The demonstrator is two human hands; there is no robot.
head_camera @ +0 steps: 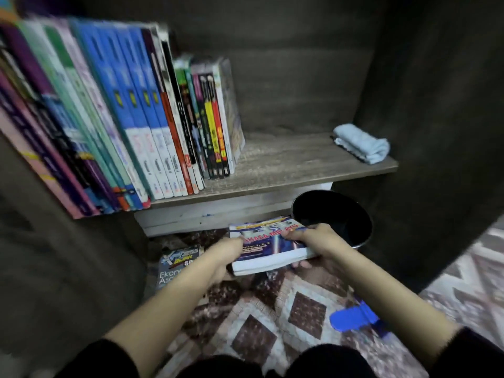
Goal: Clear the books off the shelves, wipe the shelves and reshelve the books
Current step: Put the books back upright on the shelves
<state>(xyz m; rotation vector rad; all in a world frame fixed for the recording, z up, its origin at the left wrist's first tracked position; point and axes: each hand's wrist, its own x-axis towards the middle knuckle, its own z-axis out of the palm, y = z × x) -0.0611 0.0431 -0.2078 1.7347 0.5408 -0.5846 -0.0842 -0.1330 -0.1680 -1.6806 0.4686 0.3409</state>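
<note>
A dark wood-grain shelf (pixel 286 159) fills the upper half of the frame, its board running from the left edge to right of centre. A long row of books (pixel 122 118) stands on the board's left part, in the upper left of the frame. The books lean to the left, with tall blue and white spines in the middle and shorter ones at the right end. The right part of the board is bare wood.

A patterned rug (pixel 272 309) with brown diamonds covers the floor across the bottom of the frame. A round black bin (pixel 341 216) stands on it right of centre, just below the shelf edge.

In the centre, a thick paperback book (pixel 267 249) with a blue and white cover is held flat, low over the rug and in front of the bin. The left hand (pixel 226 255) grasps its left edge. The right hand (pixel 313 238) grasps its right edge, thumb on the cover and fingers curled beneath.

A second book (pixel 174 266) lies on the floor, left of centre, partly hidden by the left forearm.

A folded light blue cloth (pixel 362 143) lies at the right end of the board.

A blurred blue object (pixel 351 319) lies on the rug at lower right.
</note>
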